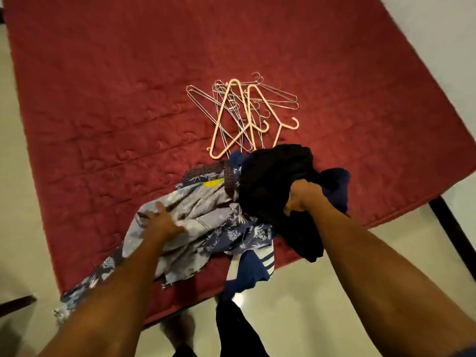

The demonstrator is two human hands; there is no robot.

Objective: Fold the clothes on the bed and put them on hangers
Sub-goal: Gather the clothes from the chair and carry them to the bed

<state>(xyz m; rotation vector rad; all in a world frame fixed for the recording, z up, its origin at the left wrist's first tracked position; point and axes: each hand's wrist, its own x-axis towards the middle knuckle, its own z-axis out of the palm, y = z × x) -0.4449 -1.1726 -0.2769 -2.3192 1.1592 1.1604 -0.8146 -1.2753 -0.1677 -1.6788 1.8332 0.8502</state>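
Right hand (304,199): fingers curled, gripping a bunched fold of the black garment (270,181). Left hand (162,222): fingers spread and straight, laid flat on the printed garment (206,215); blur hides finer detail. Both garments lie in one heap at the near edge of the bed (103,99), the black one to the right of the printed one. A striped blue garment (249,271) hangs over that edge beneath them. Hangers (242,114), wire and plastic, lie tangled just beyond the heap, with some near ends covered by the black garment.
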